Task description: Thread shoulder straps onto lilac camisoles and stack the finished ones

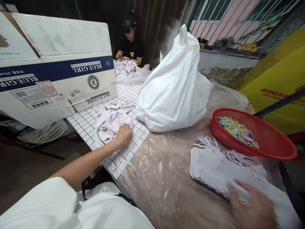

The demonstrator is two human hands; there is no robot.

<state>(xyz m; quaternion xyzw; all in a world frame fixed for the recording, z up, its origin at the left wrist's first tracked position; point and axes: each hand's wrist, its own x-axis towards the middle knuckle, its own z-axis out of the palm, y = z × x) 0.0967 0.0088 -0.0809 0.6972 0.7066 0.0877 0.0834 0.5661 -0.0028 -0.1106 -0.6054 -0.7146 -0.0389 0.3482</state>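
My left hand (124,135) reaches out to a loose heap of pale cloth pieces (110,122) on the checked part of the table; its fingers curl into the heap's near edge. My right hand (254,208) lies low at the bottom right, fingers spread flat on a neat stack of white cloth pieces (214,168), and is blurred by motion. Scalloped edges show along the stack's side.
A full white plastic bag (175,89) stands mid-table. A red basket (269,144) with small patterned pieces sits at the right. A large cardboard box (54,70) lies at the left. Another person (132,44) sits at the far end with more cloth. Clear plastic sheet (162,178) covers the table.
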